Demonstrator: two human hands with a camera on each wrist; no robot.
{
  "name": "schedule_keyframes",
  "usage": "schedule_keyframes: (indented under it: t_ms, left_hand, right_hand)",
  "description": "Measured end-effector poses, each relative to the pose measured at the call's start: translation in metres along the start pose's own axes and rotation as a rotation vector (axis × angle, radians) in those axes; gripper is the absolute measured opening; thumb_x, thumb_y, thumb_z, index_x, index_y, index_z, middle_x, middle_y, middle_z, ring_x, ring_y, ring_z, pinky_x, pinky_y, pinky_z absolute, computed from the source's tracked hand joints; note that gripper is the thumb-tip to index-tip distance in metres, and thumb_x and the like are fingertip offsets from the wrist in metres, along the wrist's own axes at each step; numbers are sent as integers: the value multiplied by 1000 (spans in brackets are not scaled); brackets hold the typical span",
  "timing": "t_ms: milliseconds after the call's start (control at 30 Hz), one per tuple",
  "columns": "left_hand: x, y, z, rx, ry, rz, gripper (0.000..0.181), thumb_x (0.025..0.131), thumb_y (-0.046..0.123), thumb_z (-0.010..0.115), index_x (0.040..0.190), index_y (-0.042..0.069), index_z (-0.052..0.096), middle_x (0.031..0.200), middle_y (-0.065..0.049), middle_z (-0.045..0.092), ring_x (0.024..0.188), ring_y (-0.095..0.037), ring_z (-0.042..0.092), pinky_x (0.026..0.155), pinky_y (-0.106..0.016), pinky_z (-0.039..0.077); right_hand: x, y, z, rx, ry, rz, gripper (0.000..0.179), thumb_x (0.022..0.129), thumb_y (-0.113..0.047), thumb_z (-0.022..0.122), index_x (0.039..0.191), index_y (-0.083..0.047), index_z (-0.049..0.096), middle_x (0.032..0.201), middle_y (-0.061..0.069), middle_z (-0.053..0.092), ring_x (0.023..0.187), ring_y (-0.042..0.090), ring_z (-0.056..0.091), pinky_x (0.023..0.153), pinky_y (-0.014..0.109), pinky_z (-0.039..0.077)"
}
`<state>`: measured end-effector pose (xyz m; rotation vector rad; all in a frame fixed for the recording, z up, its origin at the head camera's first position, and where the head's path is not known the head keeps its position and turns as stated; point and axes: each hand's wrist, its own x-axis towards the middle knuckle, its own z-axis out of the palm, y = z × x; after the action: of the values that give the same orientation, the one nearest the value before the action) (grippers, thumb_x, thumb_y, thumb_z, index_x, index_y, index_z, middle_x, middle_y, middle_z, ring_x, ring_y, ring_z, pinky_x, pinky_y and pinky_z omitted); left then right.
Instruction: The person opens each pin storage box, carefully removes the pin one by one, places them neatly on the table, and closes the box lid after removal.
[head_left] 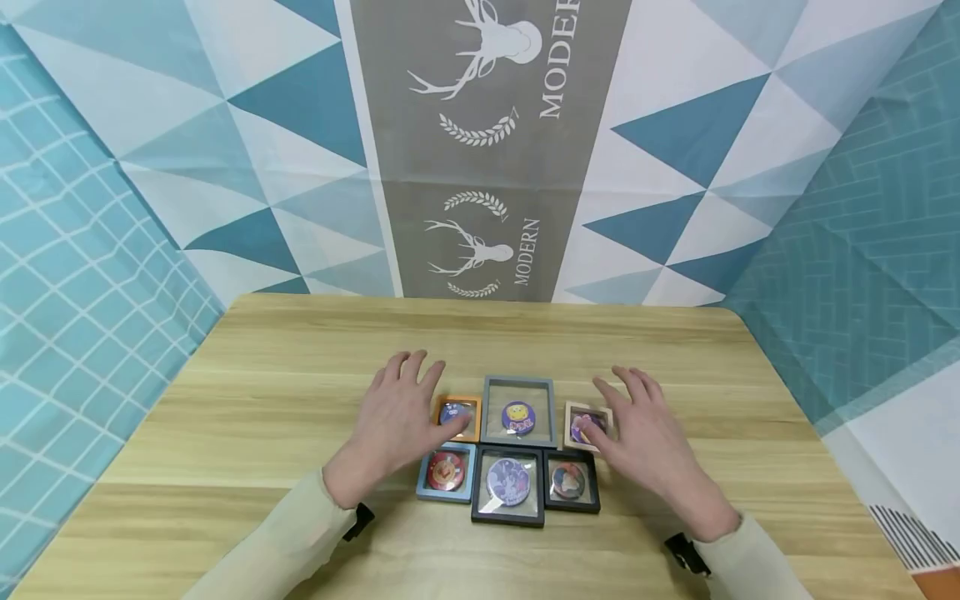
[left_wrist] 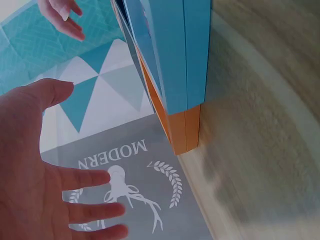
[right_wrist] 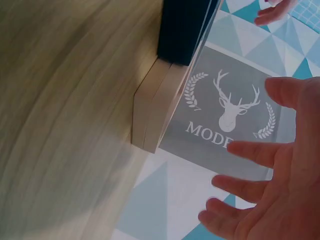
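Several square display frames with clear windows lie on the table in two rows, each with a round badge inside. My left hand (head_left: 393,421) is over the left end, fingers spread, its thumb overlapping the orange frame (head_left: 459,398); below that one lies a light blue frame (head_left: 445,498). At the right end my right hand (head_left: 651,442) hovers with spread fingers, thumb across the beige frame (head_left: 588,407). Between the hands sit a large grey-blue frame (head_left: 486,408), a large black frame (head_left: 507,520) and a small black frame (head_left: 573,505). Neither palm holds anything in the wrist views.
The frames lie on a wood-grain table (head_left: 300,350). Behind it hangs a patterned cloth (head_left: 487,167) with deer heads and triangles, and blue cloths cover both sides. A black strap (head_left: 360,522) shows at the left wrist, another strap (head_left: 686,554) at the right.
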<state>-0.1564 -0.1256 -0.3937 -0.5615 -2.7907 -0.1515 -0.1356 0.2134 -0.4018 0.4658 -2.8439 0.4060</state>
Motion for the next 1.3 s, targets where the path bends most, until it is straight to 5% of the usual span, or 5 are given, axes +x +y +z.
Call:
schedule_keyframes:
  t_ms: [200, 333, 567, 967, 1300]
  left_hand:
    - [5, 4, 2, -9, 45, 1, 67, 83, 67, 62, 115, 8, 69, 106, -11, 65, 94, -29, 61, 68, -40, 55]
    - [10, 9, 4, -55, 77, 6, 49, 84, 58, 67, 98, 11, 72, 80, 0, 62, 65, -17, 56, 43, -28, 41]
    - [16, 17, 7, -125, 66, 23, 38, 87, 50, 70, 89, 12, 70, 61, 8, 47, 46, -8, 39, 35, -24, 29]
    - [15, 19, 15, -132, 42, 25, 35, 86, 48, 72, 85, 13, 69, 58, 10, 45, 45, -8, 38, 35, -24, 28]
    - [15, 20, 16, -122, 14, 41, 33, 87, 47, 70, 83, 14, 68, 61, 10, 48, 46, -6, 40, 37, -22, 32]
  right_hand:
    - [1, -3, -1, 45, -10, -116, 38, 91, -35, 73, 117, -7, 73, 137, 17, 54, 130, 39, 41, 102, 57, 41]
    - [4, -6, 1, 100, -39, -287, 21, 87, -22, 78, 105, -10, 78, 121, 9, 65, 114, 28, 56, 92, 45, 52]
    - [2, -11, 9, 160, -159, -462, 9, 82, -18, 82, 90, -17, 78, 101, -3, 68, 98, 17, 61, 86, 39, 53]
    - [-7, -21, 9, 125, -278, -426, 18, 82, -31, 83, 90, -16, 79, 102, -6, 63, 95, 13, 56, 83, 34, 52]
    - [-15, -31, 7, 48, -404, -376, 47, 66, -39, 91, 103, -17, 71, 120, 3, 55, 107, 22, 48, 90, 41, 50]
